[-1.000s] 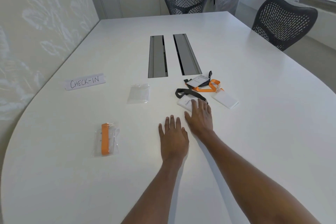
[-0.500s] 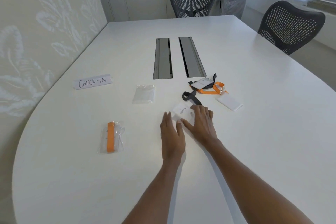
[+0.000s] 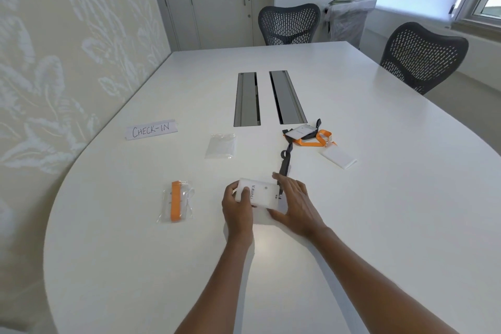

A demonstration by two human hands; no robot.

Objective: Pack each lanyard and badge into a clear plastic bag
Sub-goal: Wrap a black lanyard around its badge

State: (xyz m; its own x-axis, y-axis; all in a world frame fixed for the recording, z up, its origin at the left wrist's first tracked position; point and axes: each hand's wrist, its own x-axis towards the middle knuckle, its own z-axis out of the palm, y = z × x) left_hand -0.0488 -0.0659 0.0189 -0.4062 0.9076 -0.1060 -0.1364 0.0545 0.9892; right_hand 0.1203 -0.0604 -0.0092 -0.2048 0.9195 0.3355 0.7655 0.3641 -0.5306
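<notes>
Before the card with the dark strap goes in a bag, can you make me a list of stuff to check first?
1. Badge held by both hands: ok, left hand grips its left end, right hand its right.
2. Dark lanyard gathered up: not ok, it trails away across the table.
3. Lanyard clipped to the badge: cannot tell, the right hand partly hides the clip.
4. Empty clear bag ready: ok, lying flat beyond the hands, untouched.
5. Bag's opening open: cannot tell.
6. One set packed: ok, orange lanyard in bag on the left.
</notes>
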